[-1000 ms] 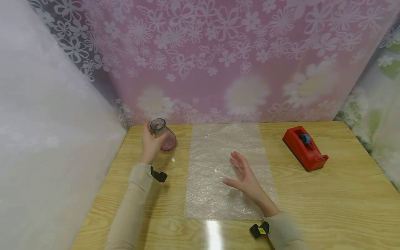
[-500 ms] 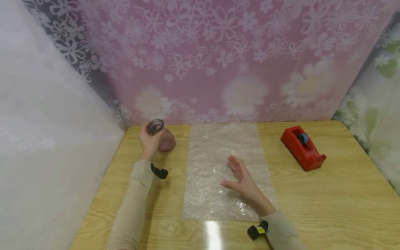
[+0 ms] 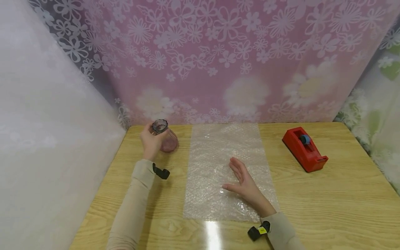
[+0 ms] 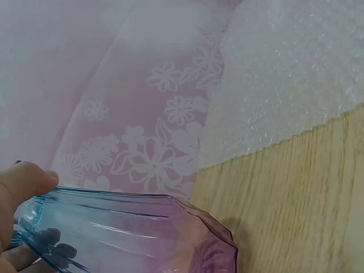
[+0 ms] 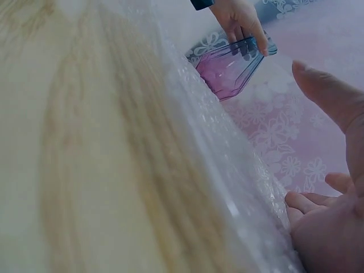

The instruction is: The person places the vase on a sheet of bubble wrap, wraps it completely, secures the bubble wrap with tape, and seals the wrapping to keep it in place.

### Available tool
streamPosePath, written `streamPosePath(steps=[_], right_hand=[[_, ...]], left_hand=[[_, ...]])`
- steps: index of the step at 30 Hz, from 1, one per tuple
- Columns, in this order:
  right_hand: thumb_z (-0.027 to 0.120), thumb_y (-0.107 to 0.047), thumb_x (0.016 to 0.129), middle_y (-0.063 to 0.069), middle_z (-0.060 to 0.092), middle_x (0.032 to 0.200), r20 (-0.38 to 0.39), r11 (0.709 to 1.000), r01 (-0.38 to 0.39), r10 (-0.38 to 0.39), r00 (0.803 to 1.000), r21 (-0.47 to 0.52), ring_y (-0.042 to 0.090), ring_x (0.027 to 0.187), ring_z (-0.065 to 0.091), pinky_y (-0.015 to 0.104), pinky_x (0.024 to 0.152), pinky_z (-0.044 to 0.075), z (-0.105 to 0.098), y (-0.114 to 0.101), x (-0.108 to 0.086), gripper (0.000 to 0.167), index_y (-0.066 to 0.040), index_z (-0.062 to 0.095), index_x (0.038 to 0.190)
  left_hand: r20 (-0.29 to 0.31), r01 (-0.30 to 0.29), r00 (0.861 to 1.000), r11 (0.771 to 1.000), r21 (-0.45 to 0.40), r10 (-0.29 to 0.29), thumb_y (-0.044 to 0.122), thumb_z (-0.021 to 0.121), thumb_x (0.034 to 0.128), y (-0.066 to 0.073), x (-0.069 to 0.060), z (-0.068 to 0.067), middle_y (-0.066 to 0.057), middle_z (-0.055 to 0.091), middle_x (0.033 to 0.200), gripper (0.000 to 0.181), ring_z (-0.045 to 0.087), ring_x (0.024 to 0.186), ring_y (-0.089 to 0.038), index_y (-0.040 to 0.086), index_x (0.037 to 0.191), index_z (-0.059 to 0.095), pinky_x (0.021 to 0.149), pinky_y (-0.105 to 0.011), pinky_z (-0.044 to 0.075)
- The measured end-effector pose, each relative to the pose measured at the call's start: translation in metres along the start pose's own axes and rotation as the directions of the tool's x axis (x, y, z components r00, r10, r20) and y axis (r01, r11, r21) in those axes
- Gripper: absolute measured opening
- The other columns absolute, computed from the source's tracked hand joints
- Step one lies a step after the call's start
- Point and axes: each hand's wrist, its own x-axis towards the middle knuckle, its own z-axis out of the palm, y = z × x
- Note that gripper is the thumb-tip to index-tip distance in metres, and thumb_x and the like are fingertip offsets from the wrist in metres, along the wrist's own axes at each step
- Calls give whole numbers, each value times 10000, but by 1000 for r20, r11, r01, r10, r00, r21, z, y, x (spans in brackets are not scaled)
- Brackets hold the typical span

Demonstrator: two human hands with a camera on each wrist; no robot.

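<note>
**A glass vase [image 3: 169,142] leans in the left hand [image 3: 151,141], with bubble wrap [image 3: 212,170] at the vase's 4 o'clock**

Taking 12 o'clock as toward the pink cloth [image 3: 193,83], the left hand grips the vase near its neck, thumb and fingers on opposite sides. Well apart from it, the right hand [image 3: 245,182] hangs over the bubble wrap, thumb spread from fingers, holding nothing; whether it brushes the sheet I cannot tell.

The vase is nearer the left hand and lies at the right hand's 10 o'clock. Its long axis is tilted, mouth toward 11 and base toward 5; base contact with the table [image 3: 337,208] is unclear. A narrow band of wood separates it from the bubble wrap, which runs 12 to 6 and reaches the table's rear edge.

Room is tightest around the left hand: the rear edge is near at 12, the side edge at 9. The widest stretch of table lies at the right hand's 3 to 4 o'clock, with a red tape dispenser [image 3: 304,149] at its 2, off the sheet.
</note>
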Motion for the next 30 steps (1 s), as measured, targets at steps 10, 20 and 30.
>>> streamPosePath(steps=[10,20,30], right_hand=[[829,-13,771,176,144,1629,9,1000,12,-12,1000,-1,346,1498,125,542,1163,128,-1,3,0,1062,-70,131,1569],[830,9,760,192,132,1627,18,999,39,-39,999,4,358,1497,115,540,1173,72,0,3,0,1082,-51,115,1570],[824,37,751,159,123,1636,27,998,68,-68,997,-7,348,1499,109,474,1181,71,-2,1,-1,1079,-81,134,1573]], left_hand=[[22,-76,997,997,34,75,271,890,738,19,-10,-3,-94,657,1170,619,632,1047,-226,94,1269,625,867,-381,538],[127,-102,987,995,6,100,362,900,711,61,-37,-5,-58,652,1174,639,633,1054,-206,107,1240,648,933,-403,509],[234,-123,962,989,-86,140,227,906,720,92,-72,1,-80,696,1117,556,666,1017,-196,87,1205,674,851,-358,551]])
